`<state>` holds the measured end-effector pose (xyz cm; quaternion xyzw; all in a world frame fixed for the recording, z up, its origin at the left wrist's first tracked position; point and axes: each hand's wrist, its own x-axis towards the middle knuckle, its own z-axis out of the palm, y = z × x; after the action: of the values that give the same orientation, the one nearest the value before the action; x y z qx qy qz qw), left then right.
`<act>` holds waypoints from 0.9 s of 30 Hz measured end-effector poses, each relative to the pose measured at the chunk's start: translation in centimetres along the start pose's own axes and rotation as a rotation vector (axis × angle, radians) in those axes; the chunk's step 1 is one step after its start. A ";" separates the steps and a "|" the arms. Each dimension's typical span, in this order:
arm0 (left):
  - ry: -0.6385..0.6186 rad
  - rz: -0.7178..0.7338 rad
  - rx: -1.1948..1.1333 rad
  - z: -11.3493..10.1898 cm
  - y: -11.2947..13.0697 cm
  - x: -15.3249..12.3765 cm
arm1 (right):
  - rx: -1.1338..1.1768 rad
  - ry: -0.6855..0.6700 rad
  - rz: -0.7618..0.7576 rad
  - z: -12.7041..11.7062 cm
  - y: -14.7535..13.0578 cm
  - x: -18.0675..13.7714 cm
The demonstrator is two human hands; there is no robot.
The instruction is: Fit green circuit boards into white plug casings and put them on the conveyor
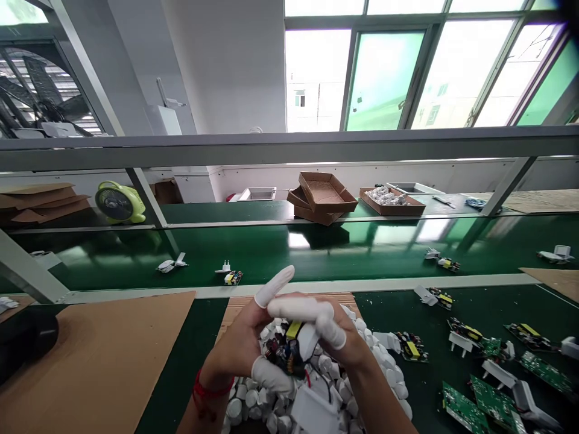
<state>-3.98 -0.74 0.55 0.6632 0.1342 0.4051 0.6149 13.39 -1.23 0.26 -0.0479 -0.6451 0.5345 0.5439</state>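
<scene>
A small circuit board (283, 355) with a yellow-topped part sits between the two hands, above a heap of white caps (253, 398). The left hand (244, 337) is clamped on it from nine o'clock, its thumb along the lower edge and its index finger pointing up to one o'clock. The right hand (341, 328) bends over it from two o'clock; whether those fingers grip, I cannot tell. White covers sheathe several fingertips. At five o'clock of the board lies a white casing (314, 411), with thin wires near it. A cardboard sheet (104, 349) lies at nine o'clock; at three stands another board (411, 348) with a yellow part, and bare green boards (495, 401) lie beyond, nearer four. A green belt (266, 241) crosses at twelve, then stacked cardboard trays (332, 205), with a green fan (136, 205) at ten.
</scene>
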 end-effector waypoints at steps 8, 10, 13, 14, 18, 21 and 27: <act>0.321 0.086 0.448 1.1 1.4 -0.3 | -0.207 0.364 -0.100 -1.5 -1.3 0.0; 0.298 0.121 0.550 1.0 1.6 -0.2 | -0.264 0.343 -0.066 -1.6 -1.5 -0.2; 0.237 0.141 0.662 1.1 1.7 0.0 | -0.311 0.321 -0.057 -1.5 -1.3 -0.5; 0.218 0.142 0.679 1.1 1.6 0.0 | -0.328 0.318 -0.068 -1.5 -1.2 -0.5; 0.153 0.098 0.572 1.2 0.9 0.1 | -0.251 0.323 -0.080 -1.2 -0.9 -0.5; 0.117 0.063 0.266 1.3 -0.1 0.2 | -0.043 0.272 -0.044 -0.6 -1.0 -0.3; 0.067 0.072 -0.158 1.5 -0.8 0.7 | 0.072 0.183 -0.061 0.5 -1.3 -0.2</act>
<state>-2.24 -1.18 0.21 0.6033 0.0984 0.4580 0.6455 13.77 -2.22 1.21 -0.0572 -0.5744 0.5337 0.6180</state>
